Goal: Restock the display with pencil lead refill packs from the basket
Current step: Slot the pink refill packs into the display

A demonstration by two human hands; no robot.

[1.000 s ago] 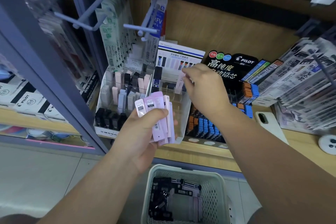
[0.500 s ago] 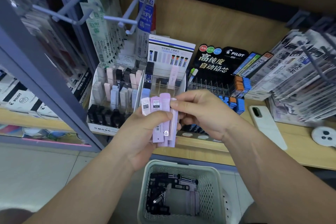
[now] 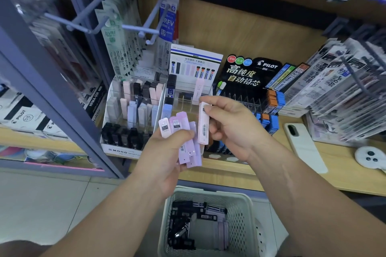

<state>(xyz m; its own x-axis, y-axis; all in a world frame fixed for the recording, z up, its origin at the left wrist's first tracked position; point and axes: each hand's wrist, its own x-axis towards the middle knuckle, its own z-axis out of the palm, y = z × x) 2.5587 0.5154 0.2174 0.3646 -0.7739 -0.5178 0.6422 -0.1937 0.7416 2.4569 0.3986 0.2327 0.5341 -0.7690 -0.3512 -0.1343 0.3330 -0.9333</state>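
The left grip [image 3: 167,152] was curled round a fanned bunch [image 3: 193,152] of pink and lilac lead packs. Its thumb lay across their fronts, and their tops pointed toward 12 o'clock. Just at 3 o'clock of the bunch, the right grip [image 3: 229,129] pinched a single pack [image 3: 203,125], pale pink and upright, with the thumb near its top and the fingers behind it. The lower part of that pack lay close beside the bunch (touching or not, I could not tell).

Both hands hung at the frame's middle, in front of the clear display [image 3: 184,102]. Inside it a standing pack [image 3: 198,89], also pink, leaned at the back toward 1 o'clock. A dark pack [image 3: 171,87] stood at its 11 o'clock corner.

At 9 o'clock of the clear display stood the MONO display [image 3: 117,150], with rows of pink, grey and black packs. At 3 o'clock stood the black Pilot display [image 3: 248,73], with blue and orange packs.

The white basket [image 3: 236,196] sat low at the frame's 6 o'clock, below the edge of the shelf [image 3: 344,173]. It held black packs [image 3: 183,215] and a few lilac ones. On the shelf at 3 o'clock lay a white phone [image 3: 302,146], camera side up.
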